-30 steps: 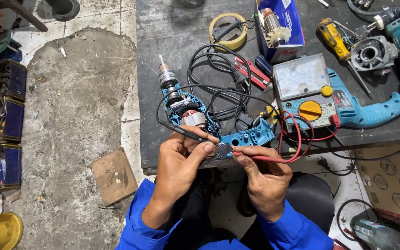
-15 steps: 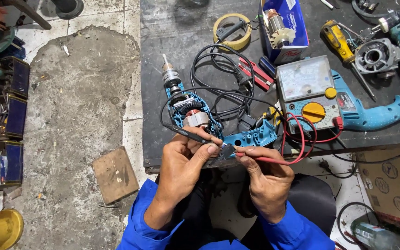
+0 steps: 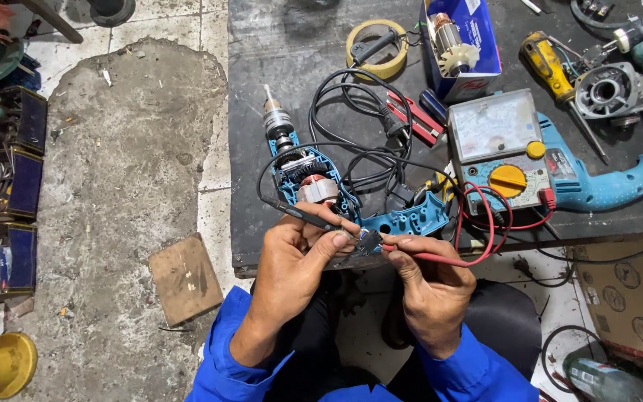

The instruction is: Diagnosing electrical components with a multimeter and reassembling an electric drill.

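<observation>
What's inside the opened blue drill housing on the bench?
Inside the opened drill housing: the armature, with black cord looped over it. The handle end is covered by wires.

I take the opened drill (image 3: pixel 314 186) on the workbench (image 3: pixel 262 112) as my landmark. Right of it lies the test meter (image 3: pixel 496 152), resting on a second drill (image 3: pixel 604 182). Behind it sit the coiled cord (image 3: pixel 359 119) and, farther back, a tape roll (image 3: pixel 377 48). My hands (image 3: pixel 299 260) (image 3: pixel 429 279) meet just before it, at the bench edge. A wooden block (image 3: pixel 186 279) lies on the floor to its left.
</observation>
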